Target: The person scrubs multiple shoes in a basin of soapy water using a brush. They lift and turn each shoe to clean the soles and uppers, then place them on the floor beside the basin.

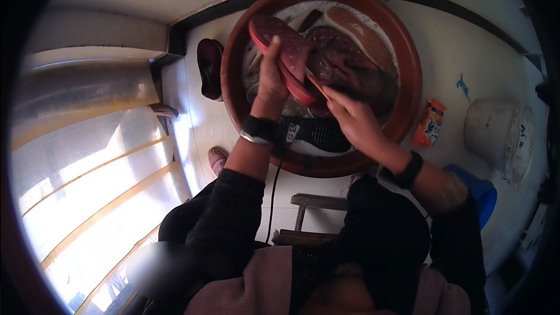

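Note:
My left hand grips a red slipper with pale dots, tilted above a large reddish-brown basin. In my right hand is a thin orange-handled tool, its far end at the slipper's opening; its head is hidden, so I cannot tell whether it is a brush. The basin holds soapy water. Dark red dotted footwear or cloth lies in it, with a pinkish insole or sole at the far side. A black shoe sole rests at the near side.
A dark shoe stands left of the basin. To the right are an orange detergent packet, a whitish bucket and a blue plastic container. Between my legs is a low wooden stool. A black cable runs down from my left wrist.

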### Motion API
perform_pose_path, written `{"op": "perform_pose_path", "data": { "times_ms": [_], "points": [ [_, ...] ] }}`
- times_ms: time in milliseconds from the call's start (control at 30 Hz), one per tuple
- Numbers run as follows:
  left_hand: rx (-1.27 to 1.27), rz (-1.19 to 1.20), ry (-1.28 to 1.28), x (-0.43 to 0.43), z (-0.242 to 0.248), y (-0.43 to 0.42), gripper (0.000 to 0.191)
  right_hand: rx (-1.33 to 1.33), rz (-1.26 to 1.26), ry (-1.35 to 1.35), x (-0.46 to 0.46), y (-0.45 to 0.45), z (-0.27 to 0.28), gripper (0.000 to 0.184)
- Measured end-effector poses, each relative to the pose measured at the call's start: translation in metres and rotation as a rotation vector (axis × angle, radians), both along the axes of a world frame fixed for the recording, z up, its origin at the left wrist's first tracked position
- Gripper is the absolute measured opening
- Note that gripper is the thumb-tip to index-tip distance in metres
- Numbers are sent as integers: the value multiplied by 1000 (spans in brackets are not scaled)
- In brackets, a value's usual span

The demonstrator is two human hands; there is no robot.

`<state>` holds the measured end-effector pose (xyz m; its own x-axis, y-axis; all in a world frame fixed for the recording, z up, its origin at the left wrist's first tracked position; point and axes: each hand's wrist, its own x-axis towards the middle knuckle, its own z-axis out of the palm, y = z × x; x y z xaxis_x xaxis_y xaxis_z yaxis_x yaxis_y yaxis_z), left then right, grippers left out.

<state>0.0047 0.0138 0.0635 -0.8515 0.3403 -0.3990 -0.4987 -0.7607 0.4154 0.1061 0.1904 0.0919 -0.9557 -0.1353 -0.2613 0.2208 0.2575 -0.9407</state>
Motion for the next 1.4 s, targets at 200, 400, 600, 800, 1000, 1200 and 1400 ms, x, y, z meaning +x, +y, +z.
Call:
{"op": "perform_pose_path", "data": {
  "times_ms": [200,400,600,800,1000,1200,1400],
  "points": [
    [-102,9,73,13,10,30,55,334,-59,453,-38,-7,-17,17],
    [-200,80,94,-8,25,-5,57,-55,19,208,1,1,-7,34],
    [-187,38,40,18,14,35,49,190,-31,254,-40,-6,-17,17],
    [-250,50,90,-8,23,-6,53,-94,-13,179,6,-1,-6,18],
    [-255,35,2,18,-3,31,46,172,-95,312,-49,-5,-17,22],
    [-254,109,97,-6,19,-10,55,-66,31,172,11,0,-8,31],
    [-247,13,53,27,2,35,46,69,-144,231,-40,-8,-21,17]
  ]
}}
